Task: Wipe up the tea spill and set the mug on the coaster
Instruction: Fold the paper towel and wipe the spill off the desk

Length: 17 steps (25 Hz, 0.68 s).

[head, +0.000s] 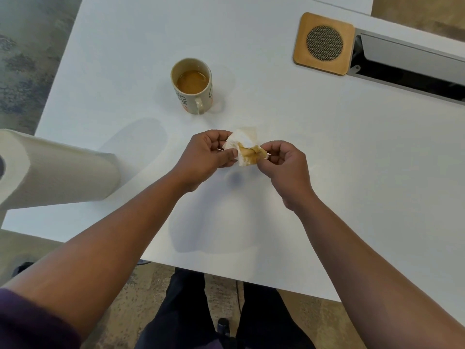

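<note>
— Looking down from the head view: what are the hands doing?

— Both are raised over the white table (276, 137). The left hand (206, 154) pinches one side of a crumpled paper towel (245, 148), thumb against curled fingers; the right hand (284, 165) pinches the other side. The wad is stained brown in its middle, so it has soaked up tea.

— Where is the mug?

— The mug (193, 85) stands upright on the bare table, beyond the hands and well apart from them, handle towards the person, with tea inside. The coaster (324, 43), a wooden square with a round mesh centre, lies far to the right near the back edge, beside a cable tray (407, 64). Nothing stands on it.

— Which step, then?

— I judge it the wiping step, probably folding or turning the towel to a drier face. A faint wet ring seems to show just right of the mug, though I cannot be sure.

— And next?

— A pass around the mug's base with a clean side, or a fresh sheet from the paper towel roll (50, 170) at the left. Then one hand must let go, take the handle, and carry the mug level across to the coaster, since it holds liquid.
</note>
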{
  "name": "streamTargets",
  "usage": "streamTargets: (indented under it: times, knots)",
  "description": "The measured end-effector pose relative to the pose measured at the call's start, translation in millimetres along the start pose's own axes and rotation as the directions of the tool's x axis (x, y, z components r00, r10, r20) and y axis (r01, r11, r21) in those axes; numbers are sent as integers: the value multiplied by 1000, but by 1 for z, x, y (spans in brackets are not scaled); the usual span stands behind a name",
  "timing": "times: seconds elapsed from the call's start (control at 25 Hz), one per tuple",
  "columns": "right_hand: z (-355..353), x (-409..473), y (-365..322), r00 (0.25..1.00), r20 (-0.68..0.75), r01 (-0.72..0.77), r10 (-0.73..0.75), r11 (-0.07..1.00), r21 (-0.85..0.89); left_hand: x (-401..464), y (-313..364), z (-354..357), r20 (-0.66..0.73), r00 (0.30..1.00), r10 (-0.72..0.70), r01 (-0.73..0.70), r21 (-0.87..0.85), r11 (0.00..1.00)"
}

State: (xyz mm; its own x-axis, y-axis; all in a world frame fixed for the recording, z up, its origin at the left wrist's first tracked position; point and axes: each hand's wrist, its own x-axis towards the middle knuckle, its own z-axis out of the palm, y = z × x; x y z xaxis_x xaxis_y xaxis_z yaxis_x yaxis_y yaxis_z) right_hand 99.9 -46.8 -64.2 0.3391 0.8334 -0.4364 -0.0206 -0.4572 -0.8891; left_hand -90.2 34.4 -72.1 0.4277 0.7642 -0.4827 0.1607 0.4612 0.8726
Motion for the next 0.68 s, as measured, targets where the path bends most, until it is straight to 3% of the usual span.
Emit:
streamTargets:
  times: [0.12, 0.2, 0.28, 0.4, 0.52, 0.6, 0.68]
  knots:
    - [-1, -5, 2, 994, 76, -102, 81, 940, 325, -1, -1, 4, -27, 1000, -16, 14, -48, 999]
    - [0, -8, 2, 994, 85, -96, 68, 918, 384, -3, -2, 8, -39, 999, -21, 18, -60, 998]
    - [2, -10, 1, 1000, 29, -3, -5, 961, 277, -4, -2, 12, -55, 998, -16, 12, -66, 998]
    - [2, -11, -2, 972, -70, 221, -224, 974, -51, -6, -5, 17, -86, 996, -12, 6, -78, 997]
    - [5, -11, -2, 865, -22, 448, -502, 790, -419, -10, -6, 24, -99, 995, -19, 7, -125, 992]
    - [9, -12, -2, 821, 21, 510, -571, 715, -479, -11, -5, 27, -93, 995, -22, 6, -168, 986]
    - [13, -17, -1, 841, 25, 505, -540, 768, -393, -11, -5, 27, -92, 995, -31, 10, -217, 976]
